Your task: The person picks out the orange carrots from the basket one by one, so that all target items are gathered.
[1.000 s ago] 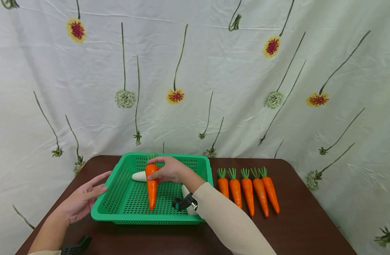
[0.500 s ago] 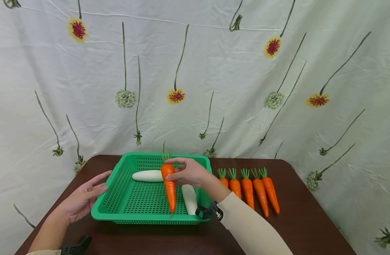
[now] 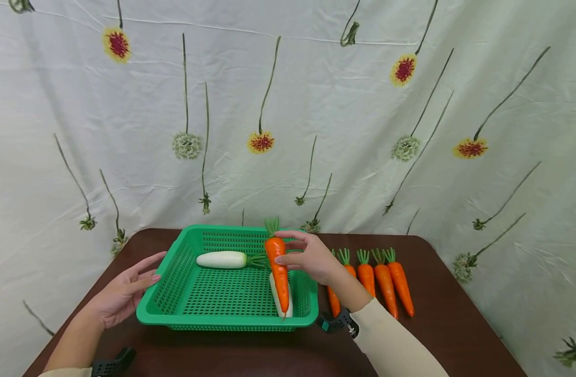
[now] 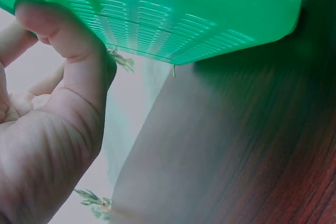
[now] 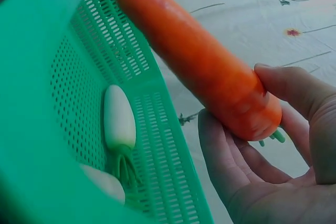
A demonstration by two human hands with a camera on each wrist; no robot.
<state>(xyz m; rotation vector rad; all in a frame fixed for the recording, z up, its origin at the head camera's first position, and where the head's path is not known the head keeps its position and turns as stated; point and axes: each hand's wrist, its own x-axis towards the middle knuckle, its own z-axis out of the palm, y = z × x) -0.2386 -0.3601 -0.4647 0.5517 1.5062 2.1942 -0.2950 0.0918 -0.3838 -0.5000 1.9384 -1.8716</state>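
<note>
My right hand (image 3: 311, 259) pinches an orange carrot (image 3: 279, 269) near its leafy end, thumb on one side and fingers on the other. The carrot hangs tip down over the right part of a green basket (image 3: 207, 321). A white radish (image 3: 222, 259) with green leaves lies along the basket's back. Another white radish (image 3: 274, 293) lies at the right side, mostly hidden behind the carrot; in the right wrist view both radishes show. My left hand (image 3: 125, 296) is at the basket's left wall, fingers extended, with a fingertip (image 4: 39, 17) right at the rim in the left wrist view.
On the dark wooden table (image 3: 438, 293), several carrots (image 3: 384, 283) lie in a row right of the basket, partly covered by my right forearm. A white cloth (image 3: 344, 104) with printed flowers hangs behind the table.
My right hand has carried the carrot rightward across the basket, uncovering the back radish and its leaves. The left hand stays at the basket's left side.
</note>
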